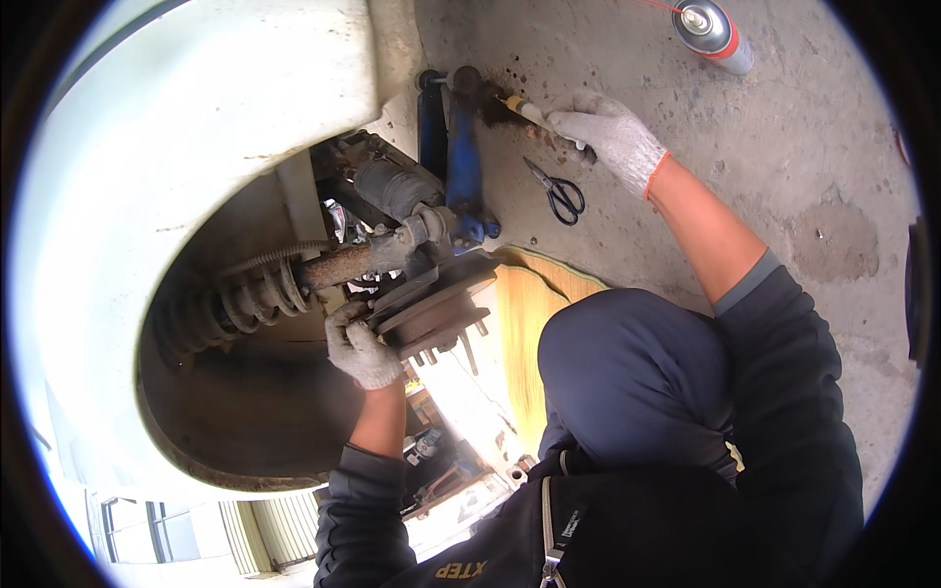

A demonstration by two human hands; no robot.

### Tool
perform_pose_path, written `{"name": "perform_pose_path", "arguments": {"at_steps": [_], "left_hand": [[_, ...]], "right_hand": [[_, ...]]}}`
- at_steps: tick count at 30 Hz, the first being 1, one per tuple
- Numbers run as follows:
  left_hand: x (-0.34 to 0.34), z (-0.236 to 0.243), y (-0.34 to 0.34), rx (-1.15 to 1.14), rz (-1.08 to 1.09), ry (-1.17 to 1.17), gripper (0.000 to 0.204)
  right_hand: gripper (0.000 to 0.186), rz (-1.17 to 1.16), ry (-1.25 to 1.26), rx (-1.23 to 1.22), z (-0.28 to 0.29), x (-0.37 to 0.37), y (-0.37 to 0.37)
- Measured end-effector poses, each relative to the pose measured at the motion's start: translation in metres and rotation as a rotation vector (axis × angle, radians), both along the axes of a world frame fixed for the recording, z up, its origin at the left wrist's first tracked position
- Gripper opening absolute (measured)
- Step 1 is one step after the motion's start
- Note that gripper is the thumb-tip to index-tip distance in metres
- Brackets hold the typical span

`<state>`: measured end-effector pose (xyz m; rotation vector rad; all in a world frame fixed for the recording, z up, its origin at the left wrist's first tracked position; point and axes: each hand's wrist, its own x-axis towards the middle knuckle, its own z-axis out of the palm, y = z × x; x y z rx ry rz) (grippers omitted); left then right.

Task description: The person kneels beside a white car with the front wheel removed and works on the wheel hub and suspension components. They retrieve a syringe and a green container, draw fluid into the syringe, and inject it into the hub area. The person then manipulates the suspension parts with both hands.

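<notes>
Both my hands wear whitish knit gloves. My left hand (361,347) is at the left edge of the brake disc (436,312), fingers curled against it beside the wheel hub's studs. Farther off to the right, my right hand (610,135) is closed around a slim, pale stick-shaped thing with a yellow end (526,110); its exact kind is unclear. That yellow end points left, over a dark, rusty patch on the ground. Behind the disc, a rusty shock absorber (338,267) runs into a coil spring (257,299) inside the wheel arch.
A white fender (216,108) curves over the left side. Beyond the disc stands a blue jack (464,162). Black-handled scissors (563,199) lie on the concrete, with a spray can (720,41) at the far right. A yellowish mat (520,323) lies beside my knee.
</notes>
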<state>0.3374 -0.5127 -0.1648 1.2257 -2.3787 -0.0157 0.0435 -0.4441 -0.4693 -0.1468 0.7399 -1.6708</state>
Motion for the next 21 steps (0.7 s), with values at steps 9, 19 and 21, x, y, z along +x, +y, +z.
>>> {"name": "perform_pose_path", "arguments": {"at_steps": [9,19,21], "left_hand": [[-0.009,-0.005,0.004,0.040,0.038,0.149,0.026],[-0.005,-0.005,0.004,-0.043,0.029,0.021,0.029],[-0.002,-0.004,0.003,-0.046,0.008,-0.002,0.028]], "right_hand": [[0.032,0.035,-0.060,-0.078,0.016,0.015,-0.017],[0.028,0.107,-0.006,-0.346,0.062,0.033,-0.127],[0.024,0.142,0.015,-0.308,0.079,0.041,-0.167]]}}
